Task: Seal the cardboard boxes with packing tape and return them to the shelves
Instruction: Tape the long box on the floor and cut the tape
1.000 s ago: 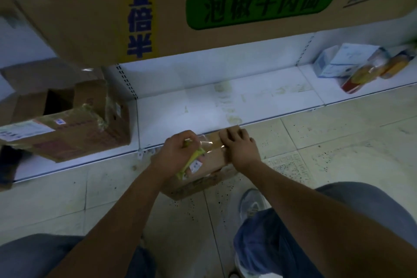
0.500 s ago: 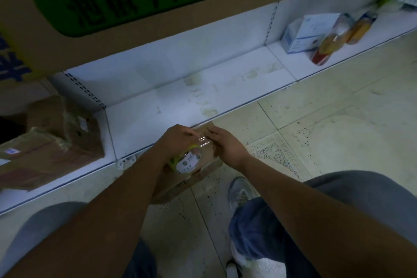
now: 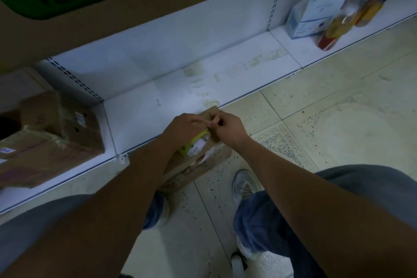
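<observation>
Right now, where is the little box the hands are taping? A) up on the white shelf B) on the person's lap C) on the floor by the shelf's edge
C: the small cardboard box sits on the tiled floor just in front of the white shelf, under both hands and the tape roll.

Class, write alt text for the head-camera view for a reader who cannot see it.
Both hands work over a small cardboard box on the floor by a white bottom shelf: the left hand grips a tape roll, the right hand pinches its end.
</observation>
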Demonstrator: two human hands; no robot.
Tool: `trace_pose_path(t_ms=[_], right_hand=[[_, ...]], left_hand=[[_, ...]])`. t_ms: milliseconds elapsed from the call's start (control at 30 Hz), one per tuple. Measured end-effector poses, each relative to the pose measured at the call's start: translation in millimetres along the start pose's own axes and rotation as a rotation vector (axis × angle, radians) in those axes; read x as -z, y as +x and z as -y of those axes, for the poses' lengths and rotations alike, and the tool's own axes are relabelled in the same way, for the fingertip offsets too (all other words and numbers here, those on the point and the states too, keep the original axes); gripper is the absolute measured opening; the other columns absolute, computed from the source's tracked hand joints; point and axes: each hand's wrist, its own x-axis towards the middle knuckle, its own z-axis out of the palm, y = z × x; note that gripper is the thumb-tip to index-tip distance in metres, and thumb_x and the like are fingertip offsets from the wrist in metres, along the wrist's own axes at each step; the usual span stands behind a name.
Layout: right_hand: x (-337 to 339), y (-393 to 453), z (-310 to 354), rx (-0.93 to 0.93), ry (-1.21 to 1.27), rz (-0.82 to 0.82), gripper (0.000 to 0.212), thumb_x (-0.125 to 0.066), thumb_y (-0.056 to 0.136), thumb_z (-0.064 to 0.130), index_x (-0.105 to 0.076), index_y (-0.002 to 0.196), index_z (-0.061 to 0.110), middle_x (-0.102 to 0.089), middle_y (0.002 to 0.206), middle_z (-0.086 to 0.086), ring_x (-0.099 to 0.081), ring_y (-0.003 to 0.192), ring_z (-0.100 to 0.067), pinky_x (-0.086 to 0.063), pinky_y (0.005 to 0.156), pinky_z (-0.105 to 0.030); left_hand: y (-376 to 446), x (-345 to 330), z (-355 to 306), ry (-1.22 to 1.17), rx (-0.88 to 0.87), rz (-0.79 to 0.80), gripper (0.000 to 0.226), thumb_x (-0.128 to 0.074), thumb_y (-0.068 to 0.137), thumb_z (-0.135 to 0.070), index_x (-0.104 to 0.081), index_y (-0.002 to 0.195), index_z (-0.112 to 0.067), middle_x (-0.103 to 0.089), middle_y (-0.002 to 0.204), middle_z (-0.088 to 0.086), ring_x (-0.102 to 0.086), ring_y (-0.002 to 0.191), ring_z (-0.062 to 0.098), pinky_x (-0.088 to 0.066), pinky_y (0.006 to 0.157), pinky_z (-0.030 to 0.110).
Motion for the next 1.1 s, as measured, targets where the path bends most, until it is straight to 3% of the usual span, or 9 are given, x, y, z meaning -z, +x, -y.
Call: trace_pose_path(t_ms=[100, 233, 300, 367, 433, 633, 767, 967, 1100], right_hand=[[0.4, 7.7, 3.9, -0.002, -0.045, -0.084, 0.015, -0.054, 0.095, 0.015, -0.066, 0.097, 0.007, -0.069, 0.095, -0.012, -0.064, 0.086, -0.027, -0.053, 0.079, -0.038], [1.8, 16.4, 1.6, -0.021, -0.039, -0.091, 0.015, -0.06, 0.091, 0.015, -0.057, 0.078, 0.012, -0.069, 0.093, -0.006, -0.063, 0.086, -0.024, -0.051, 0.074, -0.035], [6.4, 18.0, 1.2, -0.037, -0.01, -0.103, 0.022, -0.059, 0.093, 0.014, -0.051, 0.073, 0.013, -0.062, 0.082, -0.002, -0.057, 0.076, -0.02, -0.044, 0.065, -0.029], [12.3, 19.3, 1.5, -0.079, 0.026, -0.117, 0.03, -0.057, 0.095, 0.013, -0.044, 0.069, 0.015, -0.054, 0.072, -0.001, -0.049, 0.066, -0.015, -0.039, 0.053, -0.019], [16.7, 20.3, 1.6, -0.092, 0.016, -0.094, 0.029, -0.057, 0.096, 0.013, -0.045, 0.07, 0.014, -0.052, 0.071, -0.002, -0.046, 0.064, -0.014, -0.034, 0.047, -0.013], [34.4, 20.9, -2.4, -0.273, 0.307, -0.121, 0.027, -0.057, 0.094, 0.001, -0.048, 0.069, 0.011, -0.065, 0.086, -0.018, -0.068, 0.085, -0.031, -0.06, 0.075, -0.045], [42.2, 18.6, 1.0, -0.356, 0.469, -0.099, 0.025, -0.053, 0.098, -0.003, -0.047, 0.075, 0.006, -0.063, 0.08, -0.016, -0.068, 0.078, -0.028, -0.057, 0.062, -0.037], [47.5, 13.6, -11.6, -0.429, 0.63, 0.008, 0.02, -0.049, 0.097, -0.008, -0.046, 0.082, 0.005, -0.065, 0.084, -0.021, -0.068, 0.076, -0.03, -0.063, 0.07, -0.037], [46.3, 13.5, -23.3, -0.471, 0.547, -0.008, 0.015, -0.054, 0.095, -0.006, -0.05, 0.083, 0.002, -0.066, 0.099, -0.028, -0.07, 0.083, -0.033, -0.06, 0.086, -0.041]], left_hand=[[-4.0, 5.2, 4.0, -0.117, 0.075, -0.037, 0.087, -0.073, 0.08, -0.06, -0.037, 0.15, -0.024, -0.044, 0.152, 0.001, -0.051, 0.128, 0.021, -0.043, 0.097, 0.027], [-23.3, 1.7, 23.0, -0.128, 0.018, -0.027, 0.067, -0.088, 0.068, -0.048, -0.051, 0.12, -0.026, -0.064, 0.108, -0.005, -0.062, 0.09, 0.009, -0.048, 0.066, 0.015], [-27.9, -3.0, 33.5, 0.043, -0.045, -0.107, 0.06, -0.081, 0.062, -0.065, -0.057, 0.101, -0.026, -0.06, 0.098, -0.007, -0.059, 0.09, 0.013, -0.051, 0.076, 0.028], [-32.2, -4.4, 40.7, 0.053, -0.058, -0.152, 0.068, -0.066, 0.055, -0.077, -0.061, 0.097, -0.023, -0.055, 0.109, -0.006, -0.051, 0.102, 0.013, -0.045, 0.098, 0.035], [-34.2, -3.5, 41.7, -0.034, -0.03, -0.092, 0.064, -0.063, 0.063, -0.076, -0.059, 0.102, -0.026, -0.062, 0.11, -0.004, -0.059, 0.102, 0.015, -0.051, 0.095, 0.043], [-36.3, 9.9, 38.6, 0.128, 0.04, -0.119, 0.034, -0.067, 0.089, -0.037, -0.044, 0.105, -0.017, -0.059, 0.091, 0.005, -0.061, 0.082, 0.024, -0.051, 0.065, 0.039], [-48.2, 9.6, 35.1, 0.396, 0.025, -0.256, 0.036, -0.061, 0.092, -0.03, -0.039, 0.115, -0.014, -0.054, 0.093, 0.005, -0.054, 0.078, 0.022, -0.039, 0.066, 0.032], [-71.1, -30.7, 40.0, 0.328, 0.148, -0.454, 0.035, -0.045, 0.099, -0.036, -0.036, 0.128, -0.02, -0.057, 0.103, 0.006, -0.062, 0.083, 0.028, -0.041, 0.066, 0.033], [-60.7, -45.9, 44.6, 0.282, 0.193, -0.526, 0.041, -0.035, 0.094, -0.044, -0.031, 0.13, -0.023, -0.059, 0.102, 0.017, -0.062, 0.081, 0.036, -0.054, 0.072, 0.047]])
